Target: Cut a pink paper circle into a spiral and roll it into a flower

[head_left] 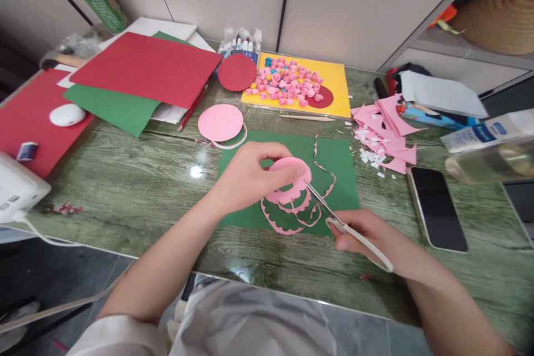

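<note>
My left hand (250,175) pinches a pink paper disc (288,168) above a green sheet (337,167). A scalloped pink spiral strip (287,217) hangs from the disc and curls onto the sheet. My right hand (367,236) grips white-handled scissors (334,217), whose blades meet the disc's edge at its right side.
Another pink disc (220,122) lies on a white ring behind the sheet. A yellow board (337,92) carries several small pink paper roses. Pink offcuts (386,130) lie at right, a phone (436,207) near the front edge. Red (146,67) and green card lie at left.
</note>
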Action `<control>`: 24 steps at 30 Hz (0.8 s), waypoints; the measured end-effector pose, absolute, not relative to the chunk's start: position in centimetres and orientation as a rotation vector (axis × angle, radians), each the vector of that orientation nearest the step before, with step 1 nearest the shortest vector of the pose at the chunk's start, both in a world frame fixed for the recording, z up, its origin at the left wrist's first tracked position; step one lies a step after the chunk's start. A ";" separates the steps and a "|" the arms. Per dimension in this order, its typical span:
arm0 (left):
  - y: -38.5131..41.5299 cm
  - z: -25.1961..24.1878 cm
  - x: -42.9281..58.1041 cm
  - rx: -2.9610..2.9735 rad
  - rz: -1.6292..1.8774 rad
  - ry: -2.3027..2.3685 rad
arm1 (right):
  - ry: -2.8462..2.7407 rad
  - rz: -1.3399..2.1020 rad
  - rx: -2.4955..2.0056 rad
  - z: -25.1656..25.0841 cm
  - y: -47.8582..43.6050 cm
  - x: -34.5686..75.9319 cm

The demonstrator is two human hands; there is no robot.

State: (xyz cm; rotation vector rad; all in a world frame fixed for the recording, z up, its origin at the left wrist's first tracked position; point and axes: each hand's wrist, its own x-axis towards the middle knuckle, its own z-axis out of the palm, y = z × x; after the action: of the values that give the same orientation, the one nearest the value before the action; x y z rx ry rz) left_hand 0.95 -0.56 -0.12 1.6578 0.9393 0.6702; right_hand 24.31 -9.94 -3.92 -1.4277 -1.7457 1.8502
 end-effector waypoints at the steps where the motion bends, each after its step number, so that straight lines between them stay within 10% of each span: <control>1: -0.6 -0.1 0.9 1.663 0.664 0.940 | -1.747 1.849 -1.429 -3.9 -9.9 24.3; 24: -0.7 -0.4 1.1 1.731 0.663 0.938 | -1.621 1.887 -1.293 -3.4 -9.8 24.0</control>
State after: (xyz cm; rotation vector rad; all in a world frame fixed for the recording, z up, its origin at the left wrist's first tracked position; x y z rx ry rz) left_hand 1.14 -0.69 -0.37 1.7310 0.9378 0.6627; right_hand 23.95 -9.78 -3.39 -1.2927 -1.6206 1.8875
